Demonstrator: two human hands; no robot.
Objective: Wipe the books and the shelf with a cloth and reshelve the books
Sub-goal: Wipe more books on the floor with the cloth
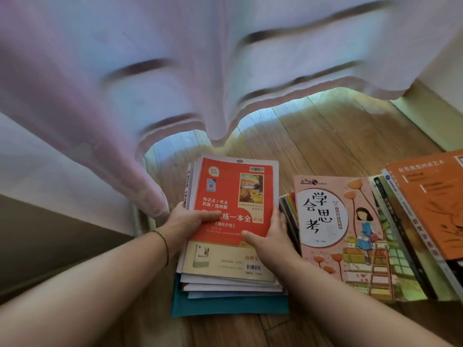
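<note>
Left grip: the left hand [186, 222] holds the left edge of the red book [235, 199], thumb curled over the cover, fingers hidden underneath.
Right grip: the right hand [271, 234] holds the right edge of the same book, thumb lying on the cover near its lower edge, fingers wrapped round the side.
Red book: topmost of a stack of books [225, 274] lying flat on the wooden floor [325, 136], with a teal folder [225, 305] at the bottom of the stack.
Other books: a pink book [330, 229] with a drawn girl on a ladder lies just right of the stack, overlapped at its right by further books, among them an orange book [431, 201].
Wrist: a thin bracelet [164, 242] circles the left wrist.
Behind: a pale pink curtain [175, 71] hangs down to the floor above the stack.
</note>
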